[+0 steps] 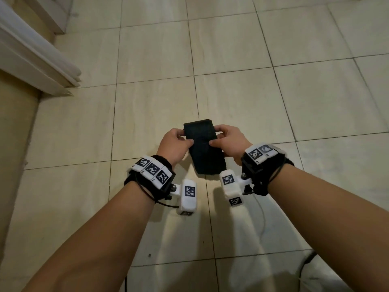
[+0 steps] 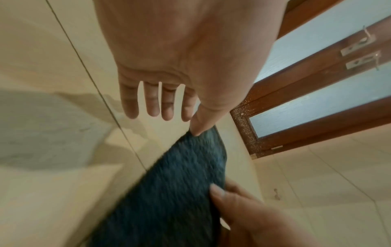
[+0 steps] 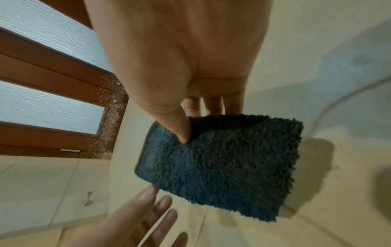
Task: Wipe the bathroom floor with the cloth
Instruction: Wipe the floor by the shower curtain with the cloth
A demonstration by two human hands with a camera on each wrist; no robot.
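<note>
folded dark cloth point(image 1: 203, 148) held above the tiled floor point(image 1: 273, 102), pinched by right hand point(image 1: 228, 142) thumb and fingers, left hand point(image 1: 174, 144) fingers straight with thumb touching its edge; best kept folded flat, then lowered and pressed evenly.

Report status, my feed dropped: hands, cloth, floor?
Right hand pinches the cloth; left hand thumb touches its edge, fingers straight. Cloth folded, off the tiled floor. Nothing in the way.
</note>
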